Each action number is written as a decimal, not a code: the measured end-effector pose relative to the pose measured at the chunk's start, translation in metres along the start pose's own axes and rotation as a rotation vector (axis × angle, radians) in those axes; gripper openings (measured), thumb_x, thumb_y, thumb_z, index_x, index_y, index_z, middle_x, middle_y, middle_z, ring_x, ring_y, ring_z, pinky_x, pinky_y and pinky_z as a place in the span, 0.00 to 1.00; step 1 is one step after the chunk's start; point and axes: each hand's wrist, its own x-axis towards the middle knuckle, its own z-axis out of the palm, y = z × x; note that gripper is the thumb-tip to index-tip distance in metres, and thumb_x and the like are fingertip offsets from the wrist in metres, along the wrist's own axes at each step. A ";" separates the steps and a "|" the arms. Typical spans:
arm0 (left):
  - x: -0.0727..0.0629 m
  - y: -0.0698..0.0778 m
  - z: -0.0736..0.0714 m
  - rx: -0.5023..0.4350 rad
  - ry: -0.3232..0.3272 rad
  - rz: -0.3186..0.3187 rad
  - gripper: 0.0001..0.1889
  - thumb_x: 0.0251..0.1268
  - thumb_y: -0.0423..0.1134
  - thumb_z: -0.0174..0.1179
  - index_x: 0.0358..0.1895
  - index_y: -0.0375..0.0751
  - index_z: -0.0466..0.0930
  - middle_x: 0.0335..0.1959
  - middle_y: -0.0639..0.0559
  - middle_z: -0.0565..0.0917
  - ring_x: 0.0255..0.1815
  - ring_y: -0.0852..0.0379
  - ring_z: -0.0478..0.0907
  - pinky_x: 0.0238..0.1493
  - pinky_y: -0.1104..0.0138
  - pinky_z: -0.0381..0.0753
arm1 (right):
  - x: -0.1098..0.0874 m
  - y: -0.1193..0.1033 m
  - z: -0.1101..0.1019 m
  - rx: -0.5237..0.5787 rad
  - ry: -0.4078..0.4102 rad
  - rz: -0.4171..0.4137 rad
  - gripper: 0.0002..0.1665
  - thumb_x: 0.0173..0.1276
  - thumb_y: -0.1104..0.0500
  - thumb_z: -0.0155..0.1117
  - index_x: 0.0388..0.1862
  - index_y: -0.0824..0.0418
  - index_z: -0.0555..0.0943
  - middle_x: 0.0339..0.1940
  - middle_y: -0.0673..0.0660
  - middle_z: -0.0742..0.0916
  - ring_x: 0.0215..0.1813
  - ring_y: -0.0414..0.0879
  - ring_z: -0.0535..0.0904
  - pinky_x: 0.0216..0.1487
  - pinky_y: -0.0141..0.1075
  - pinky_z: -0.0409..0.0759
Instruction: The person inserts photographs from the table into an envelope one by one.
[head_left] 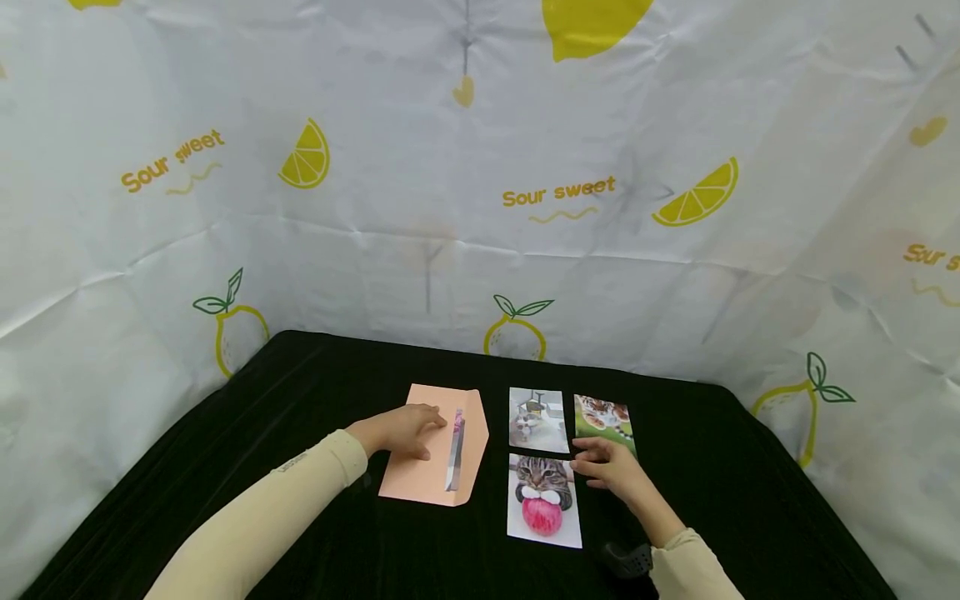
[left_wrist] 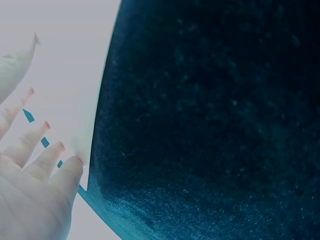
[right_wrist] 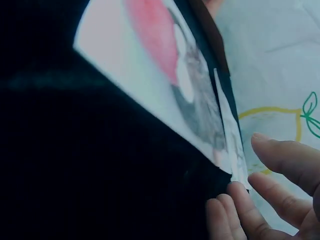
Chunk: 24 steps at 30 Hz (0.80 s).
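A peach envelope [head_left: 412, 483] lies on the dark cloth with its flap [head_left: 474, 446] spread toward the right. Along the opening shows a narrow strip of a picture card [head_left: 454, 454], the rest of it inside. My left hand [head_left: 405, 429] rests on the envelope with fingers extended; the left wrist view shows the fingers spread over its pale surface. Right of the envelope lie a grey-toned photo card [head_left: 538, 421], a tiger photo card [head_left: 603, 417] and a photo card of a cat with a pink ball [head_left: 542, 500]. My right hand [head_left: 611, 468] hovers loosely beside the cards, overlapping the tiger card's lower edge.
Black velvety cloth [head_left: 337, 542] covers the table. A white curtain [head_left: 405, 275] with lemon prints surrounds its back and sides. On the right wrist sits a dark strapped device [head_left: 628, 560], near the cuff.
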 end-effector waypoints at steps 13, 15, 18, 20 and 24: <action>-0.001 0.001 -0.001 -0.007 0.000 0.000 0.29 0.58 0.43 0.69 0.64 0.48 0.74 0.74 0.46 0.63 0.76 0.46 0.57 0.75 0.53 0.57 | 0.002 0.010 0.005 -0.109 -0.044 -0.021 0.28 0.54 0.66 0.73 0.54 0.72 0.77 0.41 0.63 0.81 0.40 0.48 0.77 0.38 0.40 0.82; -0.001 0.001 -0.001 -0.011 -0.001 0.003 0.29 0.59 0.43 0.69 0.65 0.48 0.74 0.74 0.46 0.63 0.76 0.46 0.57 0.75 0.53 0.57 | 0.002 0.010 0.006 -0.138 -0.035 -0.021 0.28 0.53 0.66 0.74 0.53 0.71 0.78 0.41 0.62 0.81 0.40 0.48 0.77 0.37 0.38 0.80; -0.001 0.000 -0.001 -0.012 0.000 0.008 0.29 0.59 0.43 0.69 0.65 0.48 0.74 0.74 0.45 0.63 0.76 0.45 0.57 0.75 0.53 0.57 | 0.002 0.009 0.007 -0.169 -0.027 -0.012 0.28 0.52 0.65 0.75 0.53 0.70 0.79 0.42 0.61 0.81 0.41 0.48 0.77 0.38 0.39 0.80; -0.001 0.000 -0.001 -0.012 0.002 0.008 0.29 0.58 0.43 0.69 0.65 0.48 0.74 0.74 0.45 0.63 0.76 0.45 0.57 0.75 0.53 0.57 | 0.001 0.008 0.008 -0.183 -0.029 -0.011 0.29 0.51 0.65 0.76 0.53 0.70 0.79 0.43 0.62 0.81 0.41 0.48 0.78 0.40 0.40 0.80; -0.002 0.002 -0.001 -0.016 0.001 0.001 0.29 0.58 0.43 0.69 0.64 0.48 0.74 0.74 0.46 0.63 0.76 0.45 0.57 0.75 0.53 0.57 | 0.000 0.006 0.008 -0.204 -0.027 -0.018 0.28 0.50 0.66 0.76 0.52 0.70 0.79 0.42 0.61 0.82 0.41 0.48 0.77 0.40 0.41 0.80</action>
